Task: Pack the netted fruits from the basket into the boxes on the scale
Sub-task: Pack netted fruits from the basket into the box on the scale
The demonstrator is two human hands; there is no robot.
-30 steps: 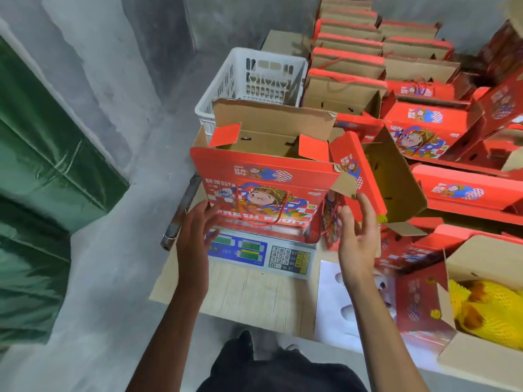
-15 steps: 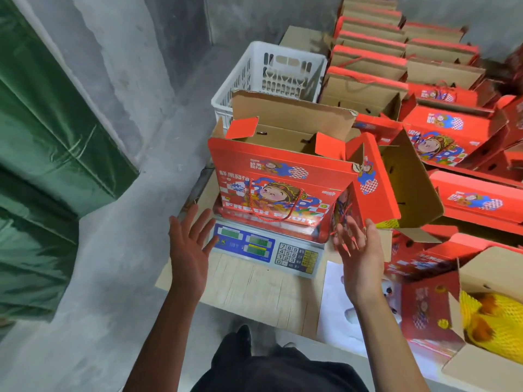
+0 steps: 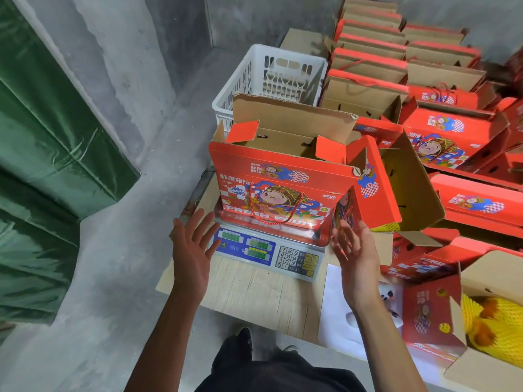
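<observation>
A red cartoon-printed box (image 3: 280,188) stands on the white digital scale (image 3: 268,250), its top flaps open and its inside hidden from here. My left hand (image 3: 192,247) hovers with spread fingers just left of the scale's display, touching nothing. My right hand (image 3: 355,258) is held palm-up with loose fingers at the box's lower right corner, holding nothing. A white plastic basket (image 3: 266,77) stands behind the box; no fruit shows in it. Yellow netted fruits (image 3: 495,326) lie in an open box at the lower right.
The scale sits on a pale wooden table (image 3: 254,292). Another open red box (image 3: 396,188) leans right of the scale. Rows of red boxes (image 3: 396,60) fill the back right. White paper (image 3: 334,306) lies by my right arm. A green tarp (image 3: 42,151) covers the left.
Both hands have let go of the box's sides and drawn back toward me with fingers spread. The box stays on the scale.
</observation>
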